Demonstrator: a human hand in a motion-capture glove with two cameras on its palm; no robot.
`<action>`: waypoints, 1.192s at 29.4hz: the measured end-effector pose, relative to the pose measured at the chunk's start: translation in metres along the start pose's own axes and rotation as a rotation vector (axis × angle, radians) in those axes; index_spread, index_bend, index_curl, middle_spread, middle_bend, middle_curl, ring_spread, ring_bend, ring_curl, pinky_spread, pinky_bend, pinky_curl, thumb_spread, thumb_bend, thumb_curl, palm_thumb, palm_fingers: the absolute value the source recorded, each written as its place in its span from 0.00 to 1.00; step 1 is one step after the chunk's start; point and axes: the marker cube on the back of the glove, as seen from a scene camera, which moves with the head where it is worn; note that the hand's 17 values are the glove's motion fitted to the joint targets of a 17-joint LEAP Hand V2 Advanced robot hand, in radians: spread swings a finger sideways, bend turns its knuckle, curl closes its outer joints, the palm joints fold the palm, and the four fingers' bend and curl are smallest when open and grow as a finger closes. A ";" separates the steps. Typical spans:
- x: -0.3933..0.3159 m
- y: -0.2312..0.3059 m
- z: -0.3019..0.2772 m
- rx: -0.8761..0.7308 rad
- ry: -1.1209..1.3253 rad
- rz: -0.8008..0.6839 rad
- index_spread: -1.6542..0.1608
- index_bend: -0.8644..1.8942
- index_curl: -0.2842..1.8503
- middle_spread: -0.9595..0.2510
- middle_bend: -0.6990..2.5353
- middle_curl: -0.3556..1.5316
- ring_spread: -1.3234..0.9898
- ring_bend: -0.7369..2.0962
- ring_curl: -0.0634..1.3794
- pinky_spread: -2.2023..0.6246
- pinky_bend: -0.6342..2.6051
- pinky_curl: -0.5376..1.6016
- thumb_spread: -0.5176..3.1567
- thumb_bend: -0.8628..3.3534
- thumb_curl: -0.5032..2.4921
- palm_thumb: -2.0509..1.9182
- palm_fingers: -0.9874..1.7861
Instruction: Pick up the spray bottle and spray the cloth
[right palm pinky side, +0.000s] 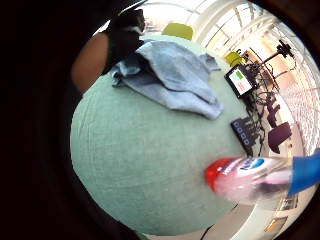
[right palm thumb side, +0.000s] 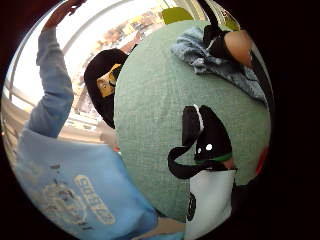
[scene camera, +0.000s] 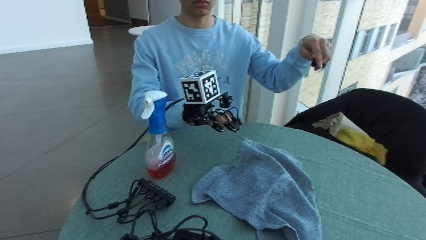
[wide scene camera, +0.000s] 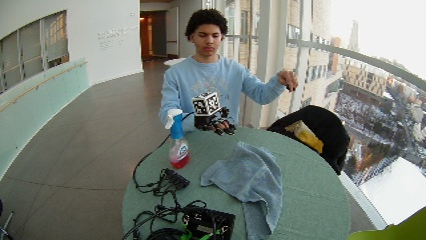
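Note:
A spray bottle (scene camera: 160, 150) with a white trigger head, blue neck and red liquid stands upright on the round green table (scene camera: 346, 200), near the edge on the person's right. A crumpled blue cloth (scene camera: 263, 190) lies in the middle of the table. My gloved right hand (scene camera: 216, 117) hovers above the table beside the bottle's top, between bottle and cloth, fingers loosely curled downward and holding nothing. In the little finger side palm view the bottle (right palm pinky side: 250, 177) shows close by and the cloth (right palm pinky side: 170, 75) lies farther off.
A black hub with tangled cables (scene camera: 150, 197) lies on the table in front of the bottle. A small screen device (wide scene camera: 210, 222) sits at the near edge. A black bag (scene camera: 363, 132) rests on a chair beside the table. The person's bare hand (scene camera: 316, 50) is raised.

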 end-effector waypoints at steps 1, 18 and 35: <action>0.001 -0.001 0.000 -0.001 0.001 0.000 0.82 0.46 0.18 0.76 0.35 0.24 0.57 0.34 0.08 0.82 0.25 0.27 0.25 0.29 0.21 0.65 0.62; 0.013 -0.006 0.002 -0.031 0.005 0.031 0.73 0.45 0.27 0.73 0.33 0.32 0.56 0.32 0.17 0.85 0.25 0.33 0.42 0.27 0.25 0.67 0.58; 0.018 0.078 -0.040 0.154 -0.049 0.127 0.71 0.40 0.29 0.74 0.30 0.35 0.56 0.32 0.19 0.86 0.26 0.36 0.45 0.24 0.26 0.67 0.56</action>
